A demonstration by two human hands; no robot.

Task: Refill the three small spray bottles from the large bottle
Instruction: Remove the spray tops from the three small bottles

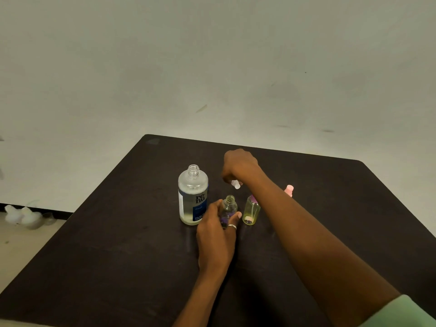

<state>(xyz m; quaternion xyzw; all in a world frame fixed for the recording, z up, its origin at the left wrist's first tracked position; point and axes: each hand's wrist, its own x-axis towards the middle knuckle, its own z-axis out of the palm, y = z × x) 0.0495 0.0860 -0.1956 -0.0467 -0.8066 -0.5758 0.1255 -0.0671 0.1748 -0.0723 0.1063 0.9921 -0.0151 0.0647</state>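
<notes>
The large clear bottle (193,194) with a blue label stands uncapped on the dark table (118,232). Just right of it my left hand (215,232) grips a small clear spray bottle (228,207) whose neck is uncovered. My right hand (239,167) hovers behind it and pinches a small white spray cap (236,184). A small yellow-green spray bottle (252,212) with a pink top stands to the right, partly behind my right forearm. A pink-topped third bottle (289,190) peeks out beyond that forearm, mostly hidden.
The table's far edge runs close behind the bottles, with a pale wall beyond. On the floor at the left lie pale, blurry objects (23,217).
</notes>
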